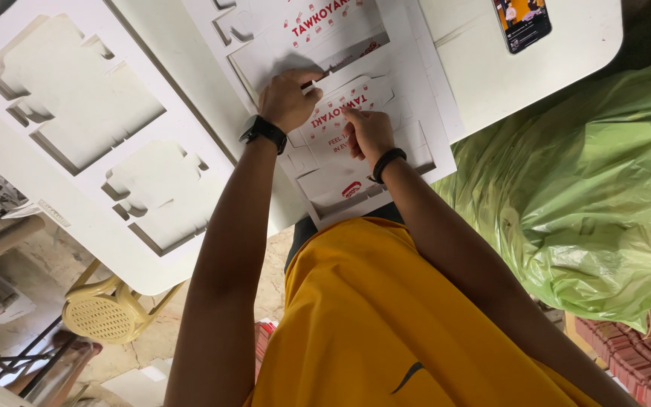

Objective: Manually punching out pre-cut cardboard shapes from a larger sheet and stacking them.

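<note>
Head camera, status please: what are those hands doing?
Left hand and right hand pressing printed die-cut card sheet. Emptied sheet lies left. Nothing blocking.

A phone [522,22] is cut off by the top edge; the left hand [288,98] hides part of the printed die-cut card sheet [340,128].

Under the left hand's [289,98] fingertips [312,80] and the right hand's [369,134] lies a die-cut card sheet [356,113], matt white cardboard with red print. Left of the fingers, an emptied sheet [77,120] is the same matt board. The table [491,75] looks like smooth plastic. Right of the fingers, a bag [589,188] is glossy, crinkled green plastic film. Beyond them a phone [522,22] has a glassy screen.
</note>
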